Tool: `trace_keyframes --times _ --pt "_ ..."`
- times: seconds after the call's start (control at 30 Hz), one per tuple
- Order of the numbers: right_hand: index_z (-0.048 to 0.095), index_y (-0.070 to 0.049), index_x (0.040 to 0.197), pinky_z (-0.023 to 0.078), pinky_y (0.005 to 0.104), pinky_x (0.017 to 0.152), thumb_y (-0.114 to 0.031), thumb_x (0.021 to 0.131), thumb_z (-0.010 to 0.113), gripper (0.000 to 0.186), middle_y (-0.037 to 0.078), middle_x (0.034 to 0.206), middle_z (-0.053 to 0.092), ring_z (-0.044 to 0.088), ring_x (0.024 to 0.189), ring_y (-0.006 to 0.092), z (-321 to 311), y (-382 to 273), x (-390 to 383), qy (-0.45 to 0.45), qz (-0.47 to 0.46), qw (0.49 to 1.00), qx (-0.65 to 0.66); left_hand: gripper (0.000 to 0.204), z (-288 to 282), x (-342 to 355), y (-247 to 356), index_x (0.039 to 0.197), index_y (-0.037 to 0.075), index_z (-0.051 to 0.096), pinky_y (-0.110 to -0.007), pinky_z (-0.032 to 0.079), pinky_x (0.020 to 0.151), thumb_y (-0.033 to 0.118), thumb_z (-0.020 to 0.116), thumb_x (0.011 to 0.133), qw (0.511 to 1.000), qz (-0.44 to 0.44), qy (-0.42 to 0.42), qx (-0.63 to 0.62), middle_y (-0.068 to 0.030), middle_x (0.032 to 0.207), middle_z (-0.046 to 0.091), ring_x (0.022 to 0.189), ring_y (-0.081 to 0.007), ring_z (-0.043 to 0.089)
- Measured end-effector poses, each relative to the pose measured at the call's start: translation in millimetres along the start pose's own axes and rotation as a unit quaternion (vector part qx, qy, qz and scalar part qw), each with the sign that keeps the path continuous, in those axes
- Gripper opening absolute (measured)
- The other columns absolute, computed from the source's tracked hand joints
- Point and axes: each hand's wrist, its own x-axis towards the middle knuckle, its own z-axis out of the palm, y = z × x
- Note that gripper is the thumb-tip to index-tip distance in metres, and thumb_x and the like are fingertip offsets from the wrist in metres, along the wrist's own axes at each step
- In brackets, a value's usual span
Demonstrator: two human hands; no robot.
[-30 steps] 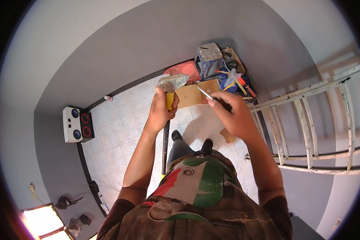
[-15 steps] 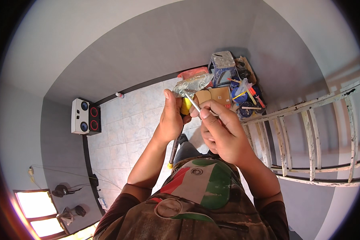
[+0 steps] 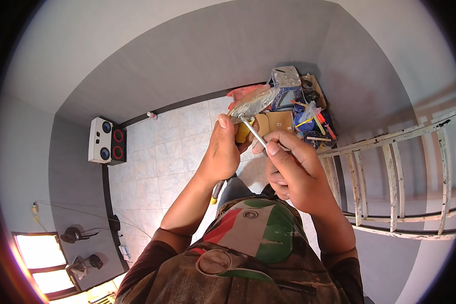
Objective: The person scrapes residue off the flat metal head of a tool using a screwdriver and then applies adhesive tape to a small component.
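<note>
Head view: our left hand (image 3: pixel 224 152) wraps the yellow collar (image 3: pixel 242 133) under a scuffed flat head (image 3: pixel 256 104); our right hand (image 3: pixel 299 172) pinches a slim metal-shafted tool (image 3: pixel 255 134). Its tip, apart a second ago, now apparently meets that head, so we judge both hands work one spot. Beyond: cardboard (image 3: pixel 280 120), stool (image 3: pixel 287 76).

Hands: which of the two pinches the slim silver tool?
The right hand: it pinches the slim silver tool, whereas the left hand grips the yellow collar.
</note>
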Motion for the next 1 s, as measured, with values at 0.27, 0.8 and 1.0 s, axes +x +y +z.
trace_keyframes --times 0.27,0.8,1.0 --pt "0.062 -0.001 0.114 0.021 0.0243 0.042 -0.033 0.112 0.043 0.037 -0.007 0.062 0.039 0.029 0.044 0.0027 -23 -12 -1 -0.076 0.179 0.954 0.228 0.083 -2 5 9 0.147 0.001 0.055 -0.032 0.044 0.059 0.062 0.014 0.108 0.983 0.124 -0.012 0.136 -0.0127 0.085 0.069 0.064 -0.0158 0.056" --pt "0.064 0.001 0.103 0.044 0.0359 0.057 -0.022 0.106 0.058 0.024 0.020 0.072 0.060 0.053 0.057 0.0279 -24 2 52 0.061 -0.206 0.831 -0.512 0.073 -14 32 -40 0.115 -0.004 0.072 -0.040 0.054 0.072 0.046 0.019 0.114 0.979 0.062 0.054 0.188 -0.0180 0.078 0.071 0.074 -0.0305 0.070" --pt "0.059 -0.008 0.100 0.038 0.0321 0.049 -0.043 0.109 0.049 0.038 -0.002 0.063 0.039 0.041 0.053 0.0097 -53 19 60 -0.056 0.212 0.969 -0.111 0.055 -16 8 -69 0.132 0.002 0.065 -0.045 0.055 0.077 0.039 0.031 0.112 0.970 0.080 0.041 0.227 -0.0228 0.095 0.072 0.084 -0.0400 0.071"
